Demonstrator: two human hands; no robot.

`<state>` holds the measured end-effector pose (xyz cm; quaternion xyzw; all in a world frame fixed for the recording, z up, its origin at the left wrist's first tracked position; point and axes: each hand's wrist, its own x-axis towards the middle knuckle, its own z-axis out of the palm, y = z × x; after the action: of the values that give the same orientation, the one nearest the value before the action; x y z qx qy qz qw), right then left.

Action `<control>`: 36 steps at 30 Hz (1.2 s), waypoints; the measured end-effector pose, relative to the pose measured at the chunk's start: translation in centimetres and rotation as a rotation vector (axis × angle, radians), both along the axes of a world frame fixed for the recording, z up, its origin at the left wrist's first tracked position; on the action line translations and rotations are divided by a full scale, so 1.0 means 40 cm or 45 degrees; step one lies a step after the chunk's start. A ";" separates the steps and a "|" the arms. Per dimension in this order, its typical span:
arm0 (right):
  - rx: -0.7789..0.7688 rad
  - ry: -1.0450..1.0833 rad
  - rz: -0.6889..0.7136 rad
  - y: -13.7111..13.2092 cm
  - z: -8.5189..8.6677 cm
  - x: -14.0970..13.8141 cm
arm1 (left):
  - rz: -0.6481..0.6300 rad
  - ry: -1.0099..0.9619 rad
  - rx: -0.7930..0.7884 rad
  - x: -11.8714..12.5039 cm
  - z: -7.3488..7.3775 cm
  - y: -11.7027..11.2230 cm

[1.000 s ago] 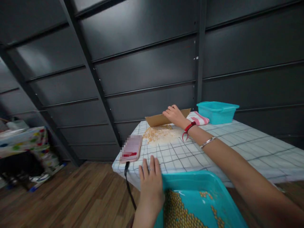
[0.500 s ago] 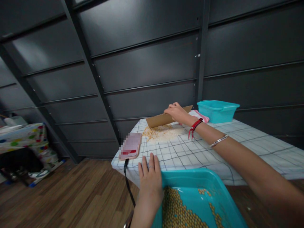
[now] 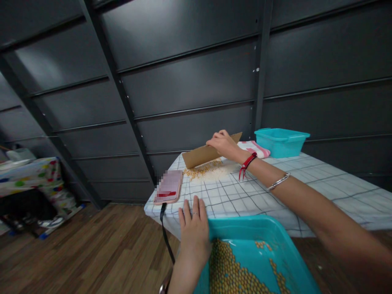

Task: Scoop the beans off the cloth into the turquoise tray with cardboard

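My right hand (image 3: 223, 143) grips the upper edge of a brown cardboard piece (image 3: 199, 156), held slanted over the far part of the table. Just below its lower edge lie scattered yellow soybeans (image 3: 199, 171), with pale rice-like grains (image 3: 219, 173) beside them. At the table's front edge, my left hand (image 3: 193, 232) rests with fingers stretched out, against the left side of a turquoise basin (image 3: 245, 223). Many soybeans (image 3: 228, 269) lie inside that basin, heaped toward its left, and a few are scattered on its right.
A phone (image 3: 168, 187) with a black strap lies on the checked tablecloth (image 3: 245, 196) at left. Behind my right arm stand a second turquoise basin (image 3: 281, 143) and a pink-and-white cloth (image 3: 254, 148). A dark panelled wall (image 3: 192, 85) rises behind the table.
My right hand has moved the cardboard a little to the left and slightly up, uncovering more of the pink-and-white cloth. My left hand has hardly moved.
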<state>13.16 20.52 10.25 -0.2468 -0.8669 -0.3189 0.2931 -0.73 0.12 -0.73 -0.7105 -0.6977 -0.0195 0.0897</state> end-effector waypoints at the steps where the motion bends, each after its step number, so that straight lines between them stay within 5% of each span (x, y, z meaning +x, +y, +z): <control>1: -0.007 -0.014 0.018 -0.001 -0.008 -0.008 | -0.003 -0.002 0.002 -0.001 -0.001 0.000; 17: -0.061 0.030 0.076 -0.008 0.020 0.048 | -0.021 -0.026 0.005 -0.010 -0.003 -0.004; 26: -0.077 -0.020 0.175 -0.030 -0.022 -0.029 | -0.007 -0.003 -0.035 -0.010 0.001 -0.002; 36: -0.148 0.008 0.187 -0.011 -0.018 0.032 | -0.007 0.003 -0.035 -0.018 -0.026 0.015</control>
<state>14.45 20.09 9.53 -0.2001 -0.8988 -0.2452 0.3035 -1.45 0.72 -1.77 -0.7137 -0.6958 -0.0094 0.0804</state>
